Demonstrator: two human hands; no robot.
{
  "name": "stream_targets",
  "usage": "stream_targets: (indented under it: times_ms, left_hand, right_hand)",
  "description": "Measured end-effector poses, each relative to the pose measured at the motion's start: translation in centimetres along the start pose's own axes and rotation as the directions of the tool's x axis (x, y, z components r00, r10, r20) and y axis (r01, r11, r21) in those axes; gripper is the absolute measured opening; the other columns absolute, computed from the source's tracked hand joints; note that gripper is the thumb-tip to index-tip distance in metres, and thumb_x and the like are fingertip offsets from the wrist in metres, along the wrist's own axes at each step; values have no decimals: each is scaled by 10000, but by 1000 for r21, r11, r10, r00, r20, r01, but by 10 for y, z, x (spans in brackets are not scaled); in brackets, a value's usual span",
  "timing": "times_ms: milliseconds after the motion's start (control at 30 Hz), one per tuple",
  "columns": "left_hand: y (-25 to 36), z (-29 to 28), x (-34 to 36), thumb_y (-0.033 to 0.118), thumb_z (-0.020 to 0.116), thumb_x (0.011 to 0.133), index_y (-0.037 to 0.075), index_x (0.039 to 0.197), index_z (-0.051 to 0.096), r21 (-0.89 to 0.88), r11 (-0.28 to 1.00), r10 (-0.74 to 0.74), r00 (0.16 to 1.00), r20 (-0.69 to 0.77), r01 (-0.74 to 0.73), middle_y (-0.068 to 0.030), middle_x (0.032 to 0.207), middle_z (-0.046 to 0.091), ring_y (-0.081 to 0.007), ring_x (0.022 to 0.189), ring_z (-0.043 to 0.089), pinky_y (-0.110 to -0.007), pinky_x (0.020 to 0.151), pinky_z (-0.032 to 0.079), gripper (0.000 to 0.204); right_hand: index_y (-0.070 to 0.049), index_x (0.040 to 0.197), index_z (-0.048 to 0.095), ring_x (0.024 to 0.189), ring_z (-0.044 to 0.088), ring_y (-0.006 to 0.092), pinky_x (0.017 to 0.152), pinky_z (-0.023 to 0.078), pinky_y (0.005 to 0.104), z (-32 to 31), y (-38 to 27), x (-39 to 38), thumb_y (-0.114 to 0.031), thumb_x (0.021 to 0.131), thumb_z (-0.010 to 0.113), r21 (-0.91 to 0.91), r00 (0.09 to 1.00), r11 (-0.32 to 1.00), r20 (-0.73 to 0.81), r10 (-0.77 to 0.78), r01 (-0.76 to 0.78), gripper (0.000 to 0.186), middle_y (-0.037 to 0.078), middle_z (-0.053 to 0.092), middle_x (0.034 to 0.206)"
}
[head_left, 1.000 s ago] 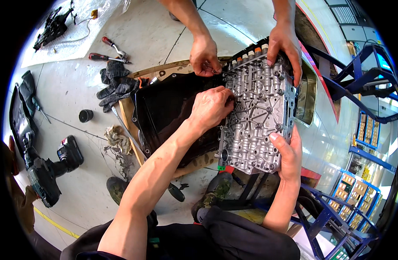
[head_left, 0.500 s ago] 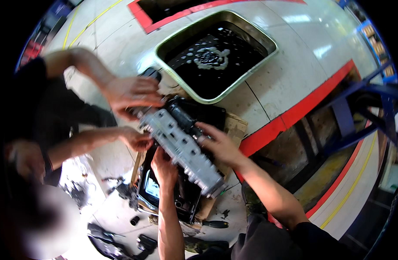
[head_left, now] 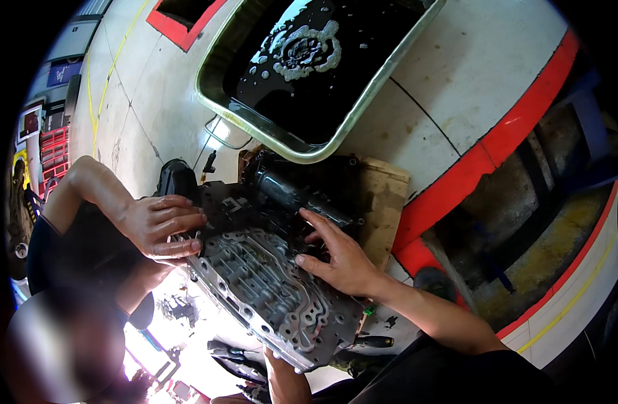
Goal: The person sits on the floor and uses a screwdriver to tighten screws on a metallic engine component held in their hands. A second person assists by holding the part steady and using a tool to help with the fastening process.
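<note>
I rate the step in hand as a shared hold on the valve body (head_left: 258, 279), a grey metal casting w/ a channelled face. Pos.: lower mid of head view, on the near side of the oil tray (head_left: 302, 155), just beside the black cylinder (head_left: 278, 188) and the wooden board (head_left: 384, 202). R hand (head_left: 339, 256): fingers spread, thumb and fingertips at the casting's R side; no pinch seen. L forearm (head_left: 287, 384) runs up under the lower end; L hand is hidden there, so I can't tell its finger state. Co-wkr's hand (head_left: 164, 225) has its fingers bent over the upper-L end; co-wkr's other forearm (head_left: 144, 276) reaches the same end, its hand out of sight. In my judgement the next move calls for support at both ends, plus a firmer R grip on the edge before any turn, since the casting is prob. heavy and perhaps oily. Orientation: long axis runs diag., from co-wkr's end at upper L to the lower end at lower R, above my L forearm. Channelled face points up to the cam; exact tilt n/a from this single view.
</note>
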State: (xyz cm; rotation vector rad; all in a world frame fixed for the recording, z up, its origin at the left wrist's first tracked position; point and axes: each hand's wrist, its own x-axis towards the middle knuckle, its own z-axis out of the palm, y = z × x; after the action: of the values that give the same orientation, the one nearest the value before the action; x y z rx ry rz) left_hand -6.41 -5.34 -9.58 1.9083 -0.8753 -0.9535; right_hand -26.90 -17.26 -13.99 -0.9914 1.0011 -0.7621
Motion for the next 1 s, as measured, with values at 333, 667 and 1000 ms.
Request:
stream_targets:
  times_ms: [333, 667, 1000]
  left_hand:
    - [19, -4, -6, 152, 750, 879, -47, 1167, 692, 39, 997, -61, 998, 15, 61, -139, 992, 770, -219, 891, 739, -378, 825, 593, 355]
    - [33, 10, 5, 164, 747, 876, -43, 1166, 699, 5, 999, -32, 996, 86, 32, -138, 1005, 772, -222, 901, 744, -377, 833, 596, 360]
    - [27, 19, 89, 175, 745, 873, -39, 1166, 706, -136, 984, 152, 937, 314, -114, -137, 1018, 775, -225, 911, 750, -377, 841, 599, 365]
  right_hand:
    - [-14, 1516, 509, 1340, 582, 426, 1088, 510, 460, -11, -1, 10, -437, 968, 712, -202, 993, 977, 105, -49, 69, 721, 222, 398, 1630]
    - [-39, 1514, 525, 1321, 602, 408, 1081, 510, 446, -18, -5, 13, -444, 962, 730, -182, 990, 983, 144, 3, 23, 714, 198, 418, 1619]
    - [108, 1588, 319, 1419, 514, 363, 1182, 400, 415, -10, -117, 2, -494, 898, 823, -85, 962, 996, 272, 6, 18, 1045, 296, 490, 1541]
